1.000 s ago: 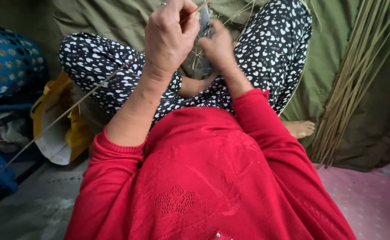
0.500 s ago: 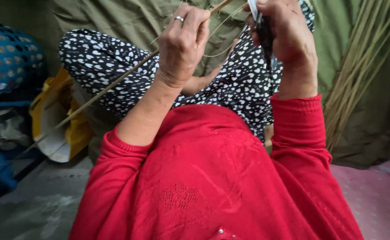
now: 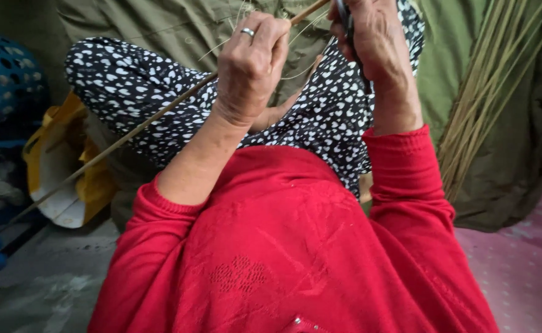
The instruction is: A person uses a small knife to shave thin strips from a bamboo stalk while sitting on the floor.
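My left hand (image 3: 252, 58), with a ring on one finger, is closed around a long thin brown cane stick (image 3: 141, 126). The stick slants from the upper middle down to the lower left, over my patterned black-and-white trousers (image 3: 153, 92). My right hand (image 3: 379, 46) is up at the top right, gripping a dark-handled knife (image 3: 348, 28) close to the stick's upper end. Thin pale fibres (image 3: 308, 61) curl off the stick between both hands. Red sleeves cover my arms.
A bundle of greenish-brown canes (image 3: 487, 86) leans at the right against an olive tarpaulin (image 3: 153, 24). A blue perforated basket (image 3: 2, 80) and a yellow-and-white bag (image 3: 67, 172) lie at the left. Pink dotted matting (image 3: 524, 271) shows at the lower right.
My hands, close together over my lap a second ago, have drawn apart. The right hand with the knife moved up and right, and the stick now runs out long to the lower left.
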